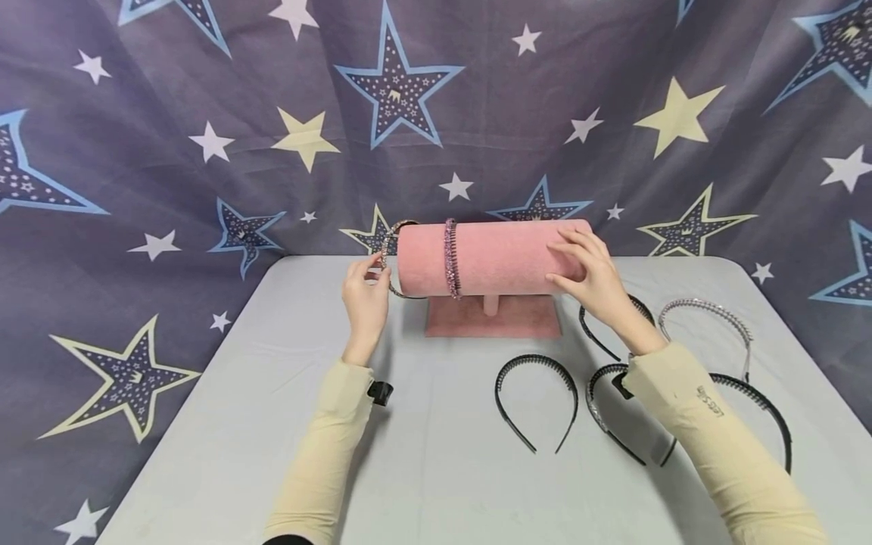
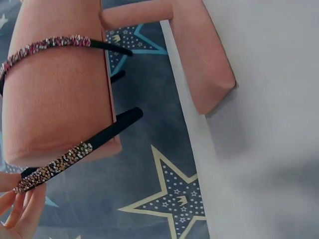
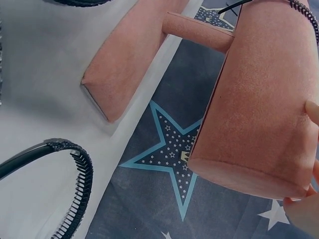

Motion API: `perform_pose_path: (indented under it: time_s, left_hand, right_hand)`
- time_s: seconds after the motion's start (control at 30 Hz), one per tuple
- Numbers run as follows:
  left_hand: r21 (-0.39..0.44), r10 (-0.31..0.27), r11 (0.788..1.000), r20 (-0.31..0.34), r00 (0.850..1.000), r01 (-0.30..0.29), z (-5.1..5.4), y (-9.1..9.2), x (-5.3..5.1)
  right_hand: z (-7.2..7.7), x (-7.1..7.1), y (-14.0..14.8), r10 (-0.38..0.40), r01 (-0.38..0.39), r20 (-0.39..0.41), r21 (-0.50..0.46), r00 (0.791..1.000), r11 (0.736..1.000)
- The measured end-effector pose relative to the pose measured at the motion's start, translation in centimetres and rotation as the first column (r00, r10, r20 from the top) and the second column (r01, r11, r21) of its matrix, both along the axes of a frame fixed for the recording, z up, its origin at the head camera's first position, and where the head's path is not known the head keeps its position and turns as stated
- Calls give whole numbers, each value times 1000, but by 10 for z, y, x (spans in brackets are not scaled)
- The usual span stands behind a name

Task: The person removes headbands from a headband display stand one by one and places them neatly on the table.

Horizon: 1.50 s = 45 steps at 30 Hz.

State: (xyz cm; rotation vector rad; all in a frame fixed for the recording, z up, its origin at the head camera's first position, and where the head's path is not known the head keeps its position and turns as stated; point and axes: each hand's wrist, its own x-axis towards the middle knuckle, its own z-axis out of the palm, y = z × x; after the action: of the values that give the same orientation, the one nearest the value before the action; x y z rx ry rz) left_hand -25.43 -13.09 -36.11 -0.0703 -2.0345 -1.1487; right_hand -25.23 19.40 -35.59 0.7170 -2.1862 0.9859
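A pink velvety headband stand has a horizontal roll on a short post and flat base. My left hand pinches a headband with gold glitter at the roll's left end. In the left wrist view its dark tip extends past the roll's edge. A purple-pink sparkly headband sits around the roll, left of its middle. My right hand grips the roll's right end, fingers spread over the front and thumb lower down. Part of that hand lies outside the right wrist view.
On the white table, a black headband lies in front of the stand. Several more lie at the right, including a pale sparkly headband and a black headband partly under my right sleeve. A star-patterned curtain hangs behind.
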Motion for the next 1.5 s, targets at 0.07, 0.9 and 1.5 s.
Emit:
perform_pose_path:
  time_s: [0.07, 0.9, 1.5]
  left_hand:
    - [19, -3, 1000, 12, 1000, 2, 0, -3, -2]
    - [68, 85, 993, 129, 988, -94, -7, -61, -5]
    - [196, -199, 972, 411, 890, 126, -15, -105, 7]
  right_hand:
    - [1, 0, 0, 2, -2, 5, -1, 1000, 1000]
    - [-1, 0, -1, -4, 4, 4, -14, 1000, 1000]
    - [0, 1, -1, -5, 5, 2, 3, 1000, 1000]
